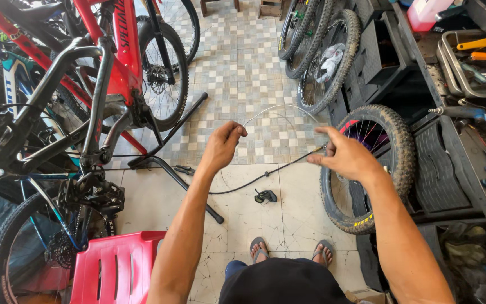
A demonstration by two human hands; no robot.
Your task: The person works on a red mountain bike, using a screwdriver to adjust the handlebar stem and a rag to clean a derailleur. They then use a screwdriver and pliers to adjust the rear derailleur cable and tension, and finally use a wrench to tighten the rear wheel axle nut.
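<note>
On the tiled floor (265, 219) among bikes, the left hand (223, 145) pinches a thin wire's (279, 108) free end, the right hand (344, 156) clenches the black housing (265, 173); threading looks partway done.

Bike repair workshop: bicycles (85, 101), spare wheels (324, 56), tool tray (451, 67) (tiled floor).

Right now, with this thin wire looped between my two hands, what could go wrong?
The thin wire arcs springily between the left hand and right hand; if either pinch slips, its end may whip toward you. The black cable housing trails to the floor near your sandalled feet, a likely snag. The small black part lies where you might step.
</note>
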